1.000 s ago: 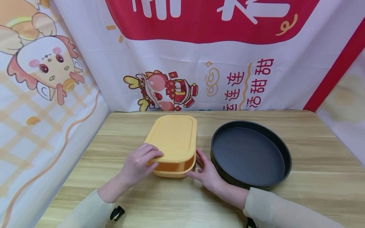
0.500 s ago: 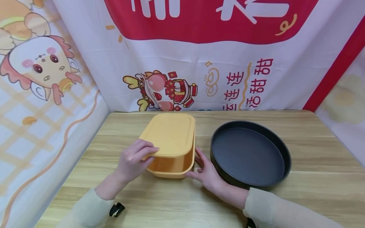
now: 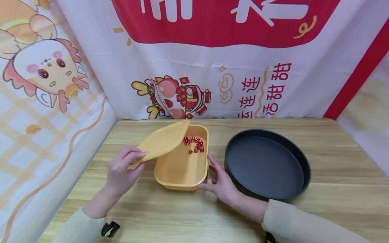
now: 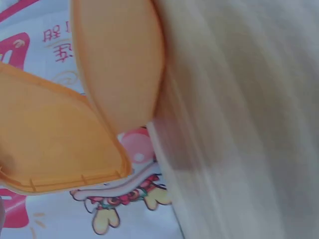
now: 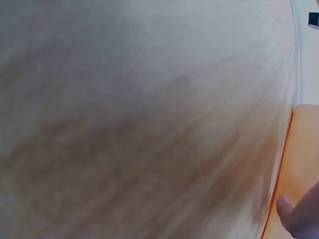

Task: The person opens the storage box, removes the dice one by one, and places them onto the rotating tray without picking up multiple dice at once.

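Observation:
My left hand (image 3: 123, 170) pinches the near left end of a yellow-orange lid (image 3: 165, 140), which is raised and tilted over the left side of a matching rectangular box (image 3: 177, 170). Several small red dice (image 3: 196, 145) lie inside toward the box's far right. Against the box's right wall rests my right hand (image 3: 224, 187), thumb by the near corner and fingers extended along the side. In the left wrist view the lid (image 4: 55, 134) shows its rimmed underside, apart from the box (image 4: 122, 64). The right wrist view catches the box wall (image 5: 301, 149) and a thumb (image 5: 299, 214).
A round dark pan (image 3: 264, 165) stands just right of the right hand. Everything sits on a wood-grain table (image 3: 182, 216). Printed cloth (image 3: 194, 67) hangs behind the table and along its left side.
The lid has gone from lying slightly raised over the box to tilted off to the left with my left hand, revealing the red dice. My right hand has stayed at the box.

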Motion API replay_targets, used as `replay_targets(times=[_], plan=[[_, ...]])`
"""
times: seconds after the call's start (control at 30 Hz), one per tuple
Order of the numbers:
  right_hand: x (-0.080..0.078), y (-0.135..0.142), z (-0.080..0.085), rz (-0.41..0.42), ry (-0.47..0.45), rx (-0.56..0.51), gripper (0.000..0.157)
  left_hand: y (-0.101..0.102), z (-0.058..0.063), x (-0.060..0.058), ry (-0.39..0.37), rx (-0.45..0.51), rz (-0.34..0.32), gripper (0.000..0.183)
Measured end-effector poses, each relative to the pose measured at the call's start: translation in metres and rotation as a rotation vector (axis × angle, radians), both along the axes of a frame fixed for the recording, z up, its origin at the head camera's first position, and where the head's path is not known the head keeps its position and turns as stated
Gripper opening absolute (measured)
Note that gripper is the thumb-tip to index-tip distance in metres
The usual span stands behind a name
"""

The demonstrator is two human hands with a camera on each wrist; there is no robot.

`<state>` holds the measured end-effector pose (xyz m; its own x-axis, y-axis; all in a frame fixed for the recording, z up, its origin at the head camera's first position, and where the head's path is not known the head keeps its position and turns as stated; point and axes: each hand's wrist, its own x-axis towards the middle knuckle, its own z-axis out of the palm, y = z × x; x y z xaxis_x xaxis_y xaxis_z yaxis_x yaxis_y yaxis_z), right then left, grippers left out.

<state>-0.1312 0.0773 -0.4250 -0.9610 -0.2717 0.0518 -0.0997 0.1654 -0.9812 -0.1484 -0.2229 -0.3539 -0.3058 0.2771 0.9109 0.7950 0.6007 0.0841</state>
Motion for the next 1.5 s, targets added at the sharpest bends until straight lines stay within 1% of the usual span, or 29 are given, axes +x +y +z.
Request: replay_targets(times=[0.17, 0.27, 0.33, 0.37, 0.4, 0.5, 0.57, 0.67, 0.77, 0.9, 1.03, 1.13, 1.23, 1.3, 1.4, 1.5], plan=[[0.001, 0.000, 0.003, 0.036, 0.038, -0.010, 0.099, -0.013, -0.006, 0.004, -0.059, 0.045, 0.046, 0.031], [0.002, -0.001, 0.003, 0.071, 0.066, -0.030, 0.094, -0.020, -0.010, 0.005, -0.105, 0.098, 0.051, 0.018], [0.001, -0.002, 0.003, 0.081, 0.074, -0.022, 0.091, -0.024, -0.013, 0.006, -0.143, 0.136, 0.055, 0.008], [0.001, -0.002, 0.003, 0.084, 0.073, -0.020, 0.089, -0.026, -0.015, 0.007, -0.161, 0.150, 0.063, 0.012], [0.001, -0.003, 0.004, 0.082, 0.073, -0.013, 0.088, -0.028, -0.016, 0.008, -0.177, 0.160, 0.079, 0.018], [0.001, -0.004, 0.004, 0.063, 0.054, 0.006, 0.087, -0.030, -0.018, 0.011, -0.220, 0.181, 0.136, 0.030], [0.001, -0.004, 0.004, 0.053, 0.038, 0.010, 0.086, -0.031, -0.019, 0.013, -0.244, 0.190, 0.168, 0.031], [0.000, -0.004, 0.004, 0.047, 0.021, 0.023, 0.086, -0.031, -0.020, 0.016, -0.284, 0.212, 0.198, 0.031], [0.000, -0.004, 0.004, 0.040, 0.008, 0.036, 0.088, -0.031, -0.021, 0.016, -0.317, 0.204, 0.228, 0.032], [0.001, -0.005, 0.006, 0.029, 0.011, 0.048, 0.088, -0.035, -0.022, 0.015, -0.362, 0.165, 0.269, 0.032], [0.001, -0.005, 0.006, 0.021, 0.037, 0.051, 0.086, -0.040, -0.023, 0.015, -0.410, 0.147, 0.323, 0.034], [0.000, -0.005, 0.006, 0.018, 0.050, 0.055, 0.085, -0.045, -0.022, 0.015, -0.430, 0.117, 0.365, 0.036], [0.000, -0.005, 0.006, 0.015, 0.047, 0.071, 0.086, -0.049, -0.022, 0.016, -0.435, 0.073, 0.377, 0.038], [0.000, -0.006, 0.006, 0.014, 0.037, 0.077, 0.088, -0.051, -0.023, 0.015, -0.422, 0.048, 0.369, 0.031], [0.000, -0.006, 0.006, 0.011, 0.028, 0.078, 0.088, -0.053, -0.026, 0.015, -0.403, 0.033, 0.360, 0.021], [0.000, -0.006, 0.006, 0.009, 0.027, 0.077, 0.089, -0.055, -0.027, 0.014, -0.400, 0.032, 0.360, 0.021]])
